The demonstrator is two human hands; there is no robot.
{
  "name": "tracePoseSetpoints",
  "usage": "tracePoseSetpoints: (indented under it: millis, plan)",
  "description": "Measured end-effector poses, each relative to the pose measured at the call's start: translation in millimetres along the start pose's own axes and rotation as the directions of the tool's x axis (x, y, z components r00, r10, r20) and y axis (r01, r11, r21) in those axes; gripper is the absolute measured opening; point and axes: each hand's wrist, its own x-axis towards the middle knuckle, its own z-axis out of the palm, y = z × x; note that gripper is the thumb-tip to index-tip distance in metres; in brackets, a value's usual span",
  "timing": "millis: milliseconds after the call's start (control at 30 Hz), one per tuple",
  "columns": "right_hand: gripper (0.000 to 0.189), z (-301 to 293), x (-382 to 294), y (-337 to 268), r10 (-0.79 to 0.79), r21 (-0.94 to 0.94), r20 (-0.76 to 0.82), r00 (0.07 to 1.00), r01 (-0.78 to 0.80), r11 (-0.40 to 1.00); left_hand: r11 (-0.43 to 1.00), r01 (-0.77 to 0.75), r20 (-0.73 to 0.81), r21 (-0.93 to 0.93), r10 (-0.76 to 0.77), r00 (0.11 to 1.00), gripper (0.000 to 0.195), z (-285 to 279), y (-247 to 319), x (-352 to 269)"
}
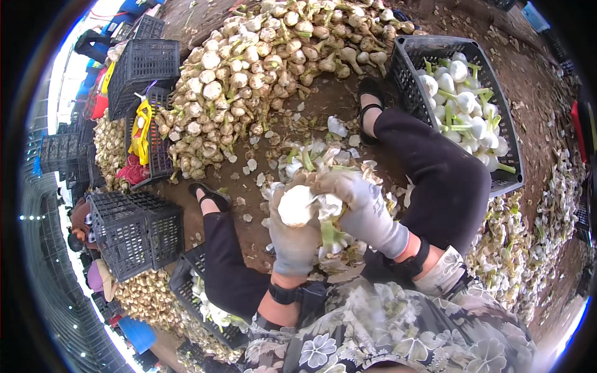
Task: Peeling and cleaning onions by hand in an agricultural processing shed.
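Note:
My left hand [293, 238], in a grey work glove, is closed around a white garlic bulb [296, 206] in the middle of the view. My right hand [357, 205], gloved alike, pinches loose papery garlic skin [330, 206] at the bulb's right side. A green strip of stem or leaf [331, 235] hangs below the right fingers. Beneath both hands, peeled skins and leaves [310, 156] lie in a heap on the soil between my legs. The far side of the bulb is hidden.
Unpeeled garlic bulbs [261, 70] form a large pile ahead. A black plastic crate [515, 161] of white garlic with green stems stands at right, another crate [186, 275] by my left leg. Stacked crates [135, 228] stand at left, with people [84, 224] beyond. Garlic skins [508, 252] cover ground at right.

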Motion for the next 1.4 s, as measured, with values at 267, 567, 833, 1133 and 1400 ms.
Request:
tracePoseSetpoints:
  millis: [267,567,833,1133,1400]
  plan:
    - [0.031,-6,-17,-4,-0.081,0.345,0.698,0.712,-0.236,0.908,0.120,0.229,0.170,-0.966,-0.372,0.912,0.047,-27,-33,48]
    - [0.050,11,-12,14,0.079,-0.078,0.102,0.992,-0.071,0.994,0.254,0.246,0.158,-0.935,-0.322,0.934,0.043,-25,4,54]
    - [0.033,9,3,13,-0.043,-0.119,-0.198,0.979,0.020,0.993,0.282,0.503,0.391,-0.817,-0.369,0.843,0.045,10,49,37]
    - [0.011,-9,5,13,0.656,0.800,-0.024,0.754,-0.379,0.465,0.424,0.433,0.297,-0.796,-0.350,0.888,0.046,4,23,28]
    - [0.025,4,-2,36,0.578,0.398,-0.142,0.803,-0.488,0.777,0.312,0.220,0.156,-0.924,-0.217,0.964,0.043,-12,51,73]
